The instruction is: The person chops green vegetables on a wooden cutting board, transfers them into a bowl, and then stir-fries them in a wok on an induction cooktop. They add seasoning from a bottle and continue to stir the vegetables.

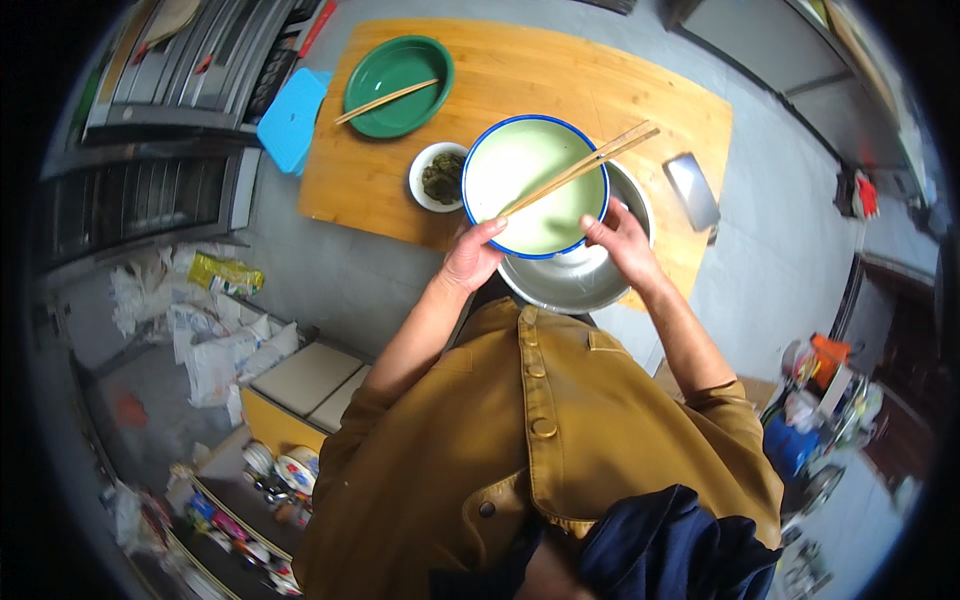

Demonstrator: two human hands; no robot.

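My left hand (475,255) grips the near left rim of a white enamel bowl (525,161) with a blue edge, its thumb by the lower end of a pair of wooden chopsticks (574,176). The chopsticks lie slanted across the bowl and jut past its right rim. My right hand (619,240) holds the bowl's near right rim. Under the bowl, partly hidden, is a large stainless steel basin (570,289) at the table's near edge. To the left stands a small white bowl (420,196) with a dark green food in it, partly covered by the enamel bowl.
On the wooden table (517,67), a green oval basin (397,112) bears another pair of chopsticks (386,101); a smartphone (691,191) lies at the right. A blue plastic stool (291,120) stands beyond the left edge. Plastic bags (217,352) and a shelf of goods are at the lower left.
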